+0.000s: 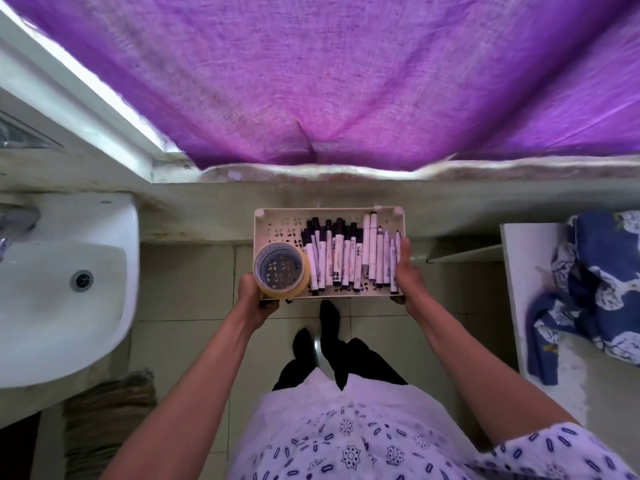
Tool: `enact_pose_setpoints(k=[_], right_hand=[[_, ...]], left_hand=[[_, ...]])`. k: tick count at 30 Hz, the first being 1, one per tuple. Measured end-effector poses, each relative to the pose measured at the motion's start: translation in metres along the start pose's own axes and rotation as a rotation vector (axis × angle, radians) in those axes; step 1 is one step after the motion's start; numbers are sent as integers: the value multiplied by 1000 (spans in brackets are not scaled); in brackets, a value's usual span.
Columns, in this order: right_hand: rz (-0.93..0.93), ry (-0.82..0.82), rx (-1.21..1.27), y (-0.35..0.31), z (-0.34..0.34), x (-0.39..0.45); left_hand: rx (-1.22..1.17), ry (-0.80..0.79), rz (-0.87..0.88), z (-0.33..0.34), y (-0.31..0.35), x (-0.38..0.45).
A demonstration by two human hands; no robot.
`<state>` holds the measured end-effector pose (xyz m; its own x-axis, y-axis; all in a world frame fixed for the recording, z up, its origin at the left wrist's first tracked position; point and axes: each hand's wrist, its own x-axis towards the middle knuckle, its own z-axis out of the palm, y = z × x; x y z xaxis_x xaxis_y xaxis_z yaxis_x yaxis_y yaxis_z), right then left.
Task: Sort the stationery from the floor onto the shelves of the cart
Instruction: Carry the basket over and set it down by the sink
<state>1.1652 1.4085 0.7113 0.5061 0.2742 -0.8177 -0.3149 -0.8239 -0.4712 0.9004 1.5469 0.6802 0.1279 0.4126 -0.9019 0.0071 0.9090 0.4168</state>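
Observation:
The cart's cream perforated top shelf (280,221) stands under the window, seen from above. Several black-capped white markers (337,258) lie in a row across its middle and right. A stack of yellowish tape rolls (282,270) stands at its near left corner. My left hand (254,297) grips the shelf's near left corner, below the tape rolls. My right hand (405,271) holds the shelf's right rim, thumb along the inside next to the outermost markers. The lower shelves are hidden under the top one.
A white washbasin (65,282) juts out at the left. A purple curtain (346,81) hangs over the window ahead. At the right is a white surface (519,271) with a blue patterned cloth (595,282). Tiled floor (187,289) and my feet lie below the cart.

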Motion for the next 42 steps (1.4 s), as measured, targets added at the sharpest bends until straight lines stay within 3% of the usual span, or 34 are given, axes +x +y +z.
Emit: enact_pose_setpoints(k=[8, 24, 42], right_hand=[[-3, -5, 22, -19, -1, 21], [11, 29, -16, -24, 6, 49], [95, -73, 37, -30, -5, 38]], left_hand=[[21, -54, 21, 15, 18, 18], [67, -13, -9, 26, 25, 49], [-34, 15, -161, 31, 25, 37]])
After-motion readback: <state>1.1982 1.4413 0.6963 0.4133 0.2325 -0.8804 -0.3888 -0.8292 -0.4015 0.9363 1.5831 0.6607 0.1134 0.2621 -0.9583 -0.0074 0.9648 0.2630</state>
